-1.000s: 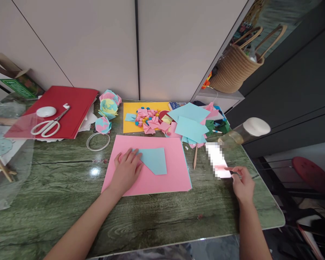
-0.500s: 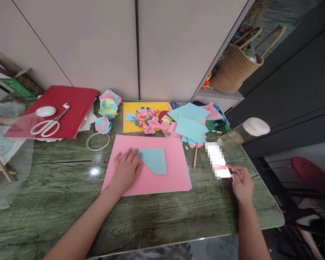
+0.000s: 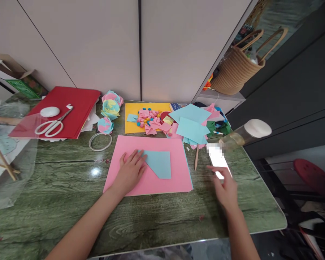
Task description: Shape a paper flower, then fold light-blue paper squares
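A light-blue folded paper piece with a slanted lower-left edge lies on a pink paper stack. My left hand rests over the left end of the blue piece, fingers stretched out flat. At the right, a phone with a bright, partly pixelated screen lies on the table. Over its lower end is my right hand, index finger extended to the left and nothing held. Whether that finger touches the screen I cannot tell. Just left of the phone lies a wooden pencil.
Scissors and a white case lie on a red folder. Folded paper balls stand beside a tape roll. Blue sheets are piled behind the pencil. A clear bottle stands behind the phone.
My right hand has moved left across the lower end of the phone. The blue piece and my left hand have shifted slightly right on the pink sheet. The view has turned a little.
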Available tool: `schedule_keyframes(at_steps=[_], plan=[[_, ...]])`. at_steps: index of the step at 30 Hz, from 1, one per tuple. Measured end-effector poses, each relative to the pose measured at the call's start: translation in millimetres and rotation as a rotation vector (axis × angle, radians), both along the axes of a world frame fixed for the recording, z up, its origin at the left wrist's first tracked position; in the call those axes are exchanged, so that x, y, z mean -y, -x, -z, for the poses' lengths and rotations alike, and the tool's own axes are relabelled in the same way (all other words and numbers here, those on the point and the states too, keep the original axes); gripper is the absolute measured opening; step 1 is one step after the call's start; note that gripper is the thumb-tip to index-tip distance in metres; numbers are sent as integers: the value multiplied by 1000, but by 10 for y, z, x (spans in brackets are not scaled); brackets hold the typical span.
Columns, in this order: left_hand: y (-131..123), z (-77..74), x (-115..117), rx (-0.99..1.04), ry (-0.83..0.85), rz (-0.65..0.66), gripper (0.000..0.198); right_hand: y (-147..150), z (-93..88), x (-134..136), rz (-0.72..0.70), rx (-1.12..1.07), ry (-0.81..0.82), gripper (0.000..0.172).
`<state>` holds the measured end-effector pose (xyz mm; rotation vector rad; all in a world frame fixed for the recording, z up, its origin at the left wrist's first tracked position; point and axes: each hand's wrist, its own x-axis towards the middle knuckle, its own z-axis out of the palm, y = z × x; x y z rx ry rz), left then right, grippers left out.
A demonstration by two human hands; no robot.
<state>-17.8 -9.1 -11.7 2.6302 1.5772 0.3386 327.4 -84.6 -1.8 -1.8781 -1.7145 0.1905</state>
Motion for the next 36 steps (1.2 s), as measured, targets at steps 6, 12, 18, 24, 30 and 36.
schedule_keyframes(at_steps=[6,12,18,24,30,36], plan=[[7,1,8,-9,5,81,38,769,-135,-127,-360,14,171,33],[5,28,10,-28,11,67,43,1198,-162,-162,-451,175,217,35],[-6,4,21,-27,18,59,44,1219,-159,-235,-416,120,203,37],[-5,-4,30,-17,24,52,44,1232,-233,-315,-415,9,194,40],[29,0,-2,4,5,73,43,1297,-419,-351,-595,-64,190,44],[77,-43,-42,38,4,56,37,1332,-328,-484,-861,248,203,45]])
